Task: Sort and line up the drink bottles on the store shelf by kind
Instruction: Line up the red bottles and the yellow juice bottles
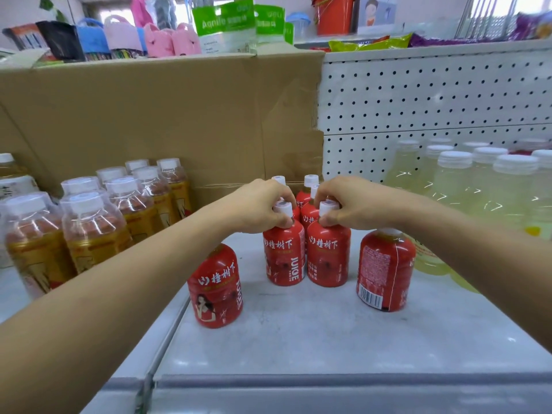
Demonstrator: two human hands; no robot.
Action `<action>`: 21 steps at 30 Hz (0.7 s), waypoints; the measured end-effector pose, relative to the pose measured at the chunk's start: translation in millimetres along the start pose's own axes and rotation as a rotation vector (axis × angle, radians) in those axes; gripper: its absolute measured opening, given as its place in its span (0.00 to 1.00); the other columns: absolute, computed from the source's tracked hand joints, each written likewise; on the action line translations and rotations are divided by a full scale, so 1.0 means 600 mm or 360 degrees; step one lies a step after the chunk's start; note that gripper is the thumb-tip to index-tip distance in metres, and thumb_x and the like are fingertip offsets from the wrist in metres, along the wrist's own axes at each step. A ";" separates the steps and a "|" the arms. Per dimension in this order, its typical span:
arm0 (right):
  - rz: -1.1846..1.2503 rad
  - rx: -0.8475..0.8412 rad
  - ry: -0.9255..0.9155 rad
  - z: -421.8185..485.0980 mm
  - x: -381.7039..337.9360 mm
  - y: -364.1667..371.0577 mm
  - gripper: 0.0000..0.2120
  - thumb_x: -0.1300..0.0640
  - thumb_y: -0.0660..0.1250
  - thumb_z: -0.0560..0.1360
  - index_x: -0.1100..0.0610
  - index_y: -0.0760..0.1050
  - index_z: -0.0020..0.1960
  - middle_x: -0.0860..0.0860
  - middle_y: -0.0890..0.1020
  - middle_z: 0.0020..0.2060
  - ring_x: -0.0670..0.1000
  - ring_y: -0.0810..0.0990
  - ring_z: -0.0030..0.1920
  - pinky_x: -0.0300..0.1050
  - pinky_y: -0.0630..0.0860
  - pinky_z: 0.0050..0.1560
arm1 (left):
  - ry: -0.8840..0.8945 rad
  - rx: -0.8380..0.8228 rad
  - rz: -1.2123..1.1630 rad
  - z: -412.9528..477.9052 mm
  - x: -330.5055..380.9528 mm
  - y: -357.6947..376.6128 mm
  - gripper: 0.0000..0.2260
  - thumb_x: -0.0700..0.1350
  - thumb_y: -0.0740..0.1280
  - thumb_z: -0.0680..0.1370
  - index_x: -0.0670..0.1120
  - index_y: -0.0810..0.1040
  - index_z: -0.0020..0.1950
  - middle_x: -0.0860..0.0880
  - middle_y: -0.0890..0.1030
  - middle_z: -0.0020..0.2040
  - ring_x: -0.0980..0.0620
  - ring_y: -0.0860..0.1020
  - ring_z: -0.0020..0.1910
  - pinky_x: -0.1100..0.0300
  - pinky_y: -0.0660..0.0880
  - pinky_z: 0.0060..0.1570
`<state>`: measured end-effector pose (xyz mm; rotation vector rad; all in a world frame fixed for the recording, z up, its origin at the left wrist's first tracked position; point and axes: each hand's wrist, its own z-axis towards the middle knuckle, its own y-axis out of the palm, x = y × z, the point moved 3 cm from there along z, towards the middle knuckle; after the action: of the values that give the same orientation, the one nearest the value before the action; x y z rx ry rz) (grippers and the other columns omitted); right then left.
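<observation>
Out at nine o'clock: amber tea bottles, white-capped, ranked in rows against a cardboard box.

Toward seven o'clock of centre, under the left forearm: a lone red juice bottle, upright on the white shelf. Portrait side of the label facing out, top hidden by the arm, standing apart from the others.

At dead centre: left hand, fingers curled over and pinching the white cap of the left front bottle.

Touching it at three o'clock: the right front bottle, cap pinched the same way by the curled fingers of the right hand. Both upright, side by side, red labels forward.

Just behind at twelve o'clock: more red juice bottles, largely hidden by the hands, in line with the front pair.

At four o'clock of the pair, near but not touching: a barcode-side red bottle, upright, cap hidden under the right wrist.

Out at three o'clock: pale yellow drink bottles with white caps, massed against the white pegboard.
</observation>
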<state>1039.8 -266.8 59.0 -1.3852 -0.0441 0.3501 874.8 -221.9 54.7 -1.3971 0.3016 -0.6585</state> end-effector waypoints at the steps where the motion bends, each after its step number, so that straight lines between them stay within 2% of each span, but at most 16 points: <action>1: -0.0047 0.0000 0.0005 0.001 -0.002 0.000 0.11 0.52 0.70 0.76 0.56 0.76 0.54 0.49 0.77 0.48 0.50 0.74 0.46 0.43 0.69 0.40 | -0.0004 0.0000 -0.0006 -0.001 0.000 0.000 0.17 0.50 0.71 0.77 0.51 0.77 0.66 0.45 0.79 0.62 0.46 0.77 0.56 0.56 0.75 0.51; 4: -0.0230 0.0057 0.0063 0.006 -0.006 0.000 0.19 0.43 0.71 0.73 0.60 0.75 0.43 0.53 0.80 0.40 0.53 0.76 0.39 0.49 0.72 0.38 | 0.0005 0.0007 -0.0011 -0.002 0.001 -0.001 0.18 0.50 0.71 0.77 0.51 0.77 0.66 0.46 0.79 0.62 0.49 0.75 0.52 0.58 0.72 0.49; 6: -0.0412 0.0171 0.0165 0.004 -0.009 -0.003 0.24 0.37 0.70 0.71 0.58 0.70 0.36 0.51 0.76 0.33 0.51 0.72 0.32 0.44 0.67 0.31 | 0.0008 0.0012 -0.0017 -0.002 0.001 -0.001 0.18 0.49 0.71 0.77 0.51 0.77 0.66 0.46 0.78 0.62 0.50 0.73 0.51 0.59 0.70 0.48; 8: -0.0520 0.0228 0.0214 0.001 -0.009 -0.008 0.27 0.34 0.70 0.69 0.57 0.67 0.33 0.50 0.73 0.30 0.49 0.70 0.30 0.42 0.63 0.29 | 0.0006 0.0011 -0.0016 -0.002 0.002 -0.001 0.17 0.49 0.71 0.77 0.51 0.77 0.66 0.47 0.78 0.61 0.51 0.73 0.50 0.59 0.69 0.47; 10: -0.0378 0.0109 0.0175 -0.001 -0.002 -0.012 0.26 0.34 0.70 0.69 0.58 0.72 0.37 0.51 0.76 0.33 0.48 0.71 0.32 0.42 0.64 0.31 | 0.0002 0.0003 -0.0006 -0.001 0.003 -0.001 0.17 0.49 0.71 0.78 0.51 0.77 0.66 0.47 0.78 0.61 0.51 0.73 0.50 0.59 0.69 0.47; 11: -0.0255 0.0009 0.0148 -0.002 0.004 -0.015 0.24 0.35 0.71 0.69 0.57 0.76 0.43 0.50 0.78 0.37 0.47 0.73 0.35 0.42 0.66 0.33 | -0.0001 -0.0003 0.0001 -0.001 0.003 -0.001 0.17 0.49 0.71 0.78 0.51 0.77 0.66 0.47 0.78 0.61 0.50 0.73 0.51 0.59 0.69 0.48; 14: -0.0144 -0.0174 0.0089 -0.008 0.011 -0.023 0.18 0.44 0.73 0.71 0.49 0.77 0.58 0.40 0.72 0.40 0.41 0.72 0.39 0.41 0.65 0.35 | -0.0026 -0.0012 0.0014 0.000 0.004 0.001 0.17 0.49 0.70 0.78 0.51 0.77 0.67 0.47 0.78 0.63 0.48 0.76 0.56 0.57 0.73 0.52; 17: -0.0115 -0.0114 0.0056 -0.005 0.015 -0.020 0.17 0.47 0.73 0.72 0.50 0.77 0.59 0.39 0.71 0.40 0.40 0.71 0.39 0.40 0.65 0.35 | -0.0037 0.0018 0.0032 -0.001 0.008 0.004 0.17 0.49 0.70 0.78 0.51 0.77 0.67 0.47 0.78 0.64 0.46 0.77 0.59 0.55 0.76 0.54; 21: -0.0093 -0.0071 0.0053 -0.002 0.014 -0.013 0.14 0.47 0.72 0.74 0.54 0.77 0.55 0.42 0.74 0.39 0.41 0.72 0.38 0.40 0.64 0.34 | -0.0049 0.0063 0.0082 -0.006 0.008 0.005 0.18 0.50 0.70 0.78 0.49 0.77 0.67 0.46 0.79 0.63 0.45 0.77 0.59 0.54 0.76 0.53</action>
<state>1049.5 -267.0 64.7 -1.4306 -0.0653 0.2787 877.4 -227.3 51.9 -1.3560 0.2976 -0.5968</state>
